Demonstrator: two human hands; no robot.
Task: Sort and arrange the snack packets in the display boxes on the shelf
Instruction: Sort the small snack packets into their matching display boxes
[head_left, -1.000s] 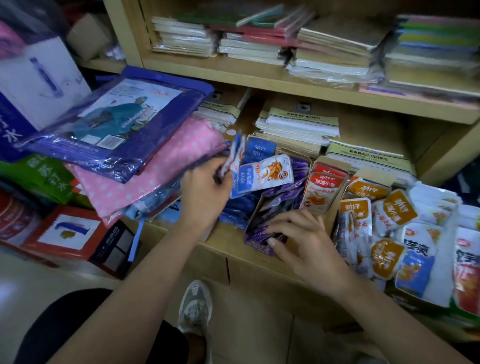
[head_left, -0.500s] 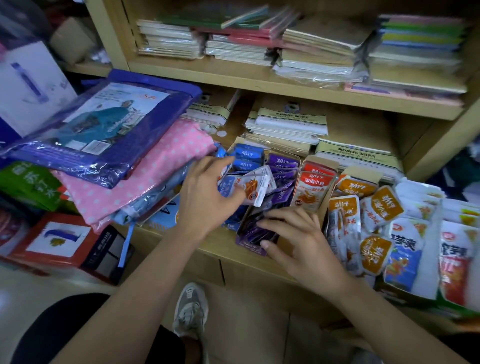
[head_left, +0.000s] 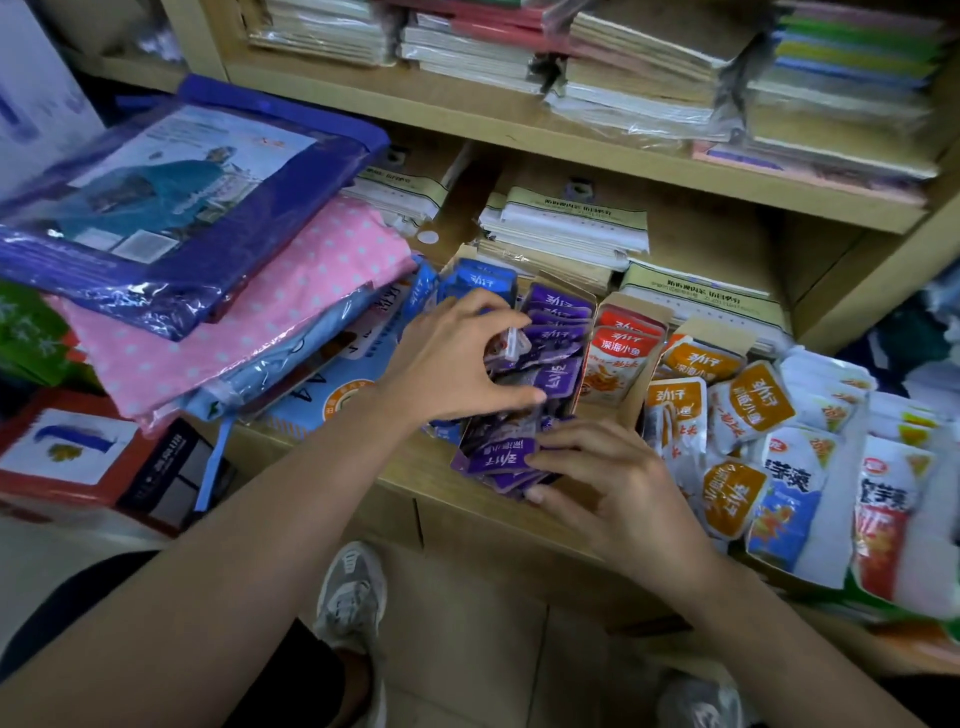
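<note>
Left hand (head_left: 457, 358) is hunched over the purple packets (head_left: 550, 338), and you've got your fingers curled round a pale packet (head_left: 508, 343), with just its white corner peeking out between them and your thumb stretched along the purple row underneath. Right hand (head_left: 618, 483) sits at five o'clock from it, fingers spread and loose, gripping nothing, tips resting on the nearest purple packets by the front edge of the shelf (head_left: 431, 467). That purple row runs from twelve to six, straight away from you, dead centre. Blue packets (head_left: 480, 280) stand just beyond your left knuckles at eleven o'clock, partly hidden by the hand. At three o'clock of the purple row, right beside it, a cardboard box (head_left: 638, 307) holds the red packets (head_left: 618, 358) upright. Further round at three, orange packets (head_left: 761, 397) lean in a loose heap, and bigger blue-and-white bags (head_left: 787, 493) lie flat at four o'clock near the shelf edge. Over at nine o'clock a pink dotted bundle (head_left: 260, 322) lies under a blue plastic-wrapped pack (head_left: 182, 208). Up at twelve, stacks of notebooks (head_left: 649, 78) fill the upper shelf (head_left: 519, 135). Down at six, your grey shoe (head_left: 353, 597) shows on the floor between your forearms
</note>
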